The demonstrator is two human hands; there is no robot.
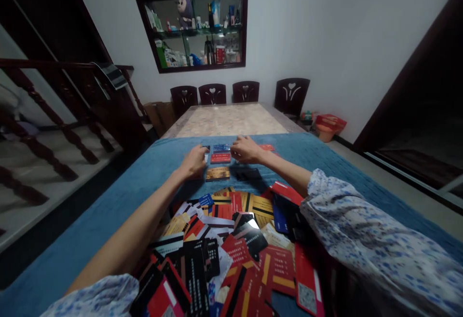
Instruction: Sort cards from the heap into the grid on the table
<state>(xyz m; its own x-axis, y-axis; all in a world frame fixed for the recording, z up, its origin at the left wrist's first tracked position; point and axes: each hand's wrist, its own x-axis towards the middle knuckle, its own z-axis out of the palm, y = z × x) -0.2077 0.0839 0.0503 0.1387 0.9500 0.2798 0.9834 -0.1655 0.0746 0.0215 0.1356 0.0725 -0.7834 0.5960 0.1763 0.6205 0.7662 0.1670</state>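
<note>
Blue cloth covers the near part of a pale-topped table. On it, a red card stack lies between the two hands, with blue cards just beyond and a gold card stack just nearer. The person's left hand bends its fingers over a partly hidden card; whether they grip it cannot be told. The right hand, fingers curled, is beside the blue cards, its hold likewise unclear. Black cards lie right of the gold stack. Nearer the person, a loose heap of cards spreads between the forearms. Beyond the table stand four dark chairs, below a wall cabinet holding a purple plush toy.
</note>
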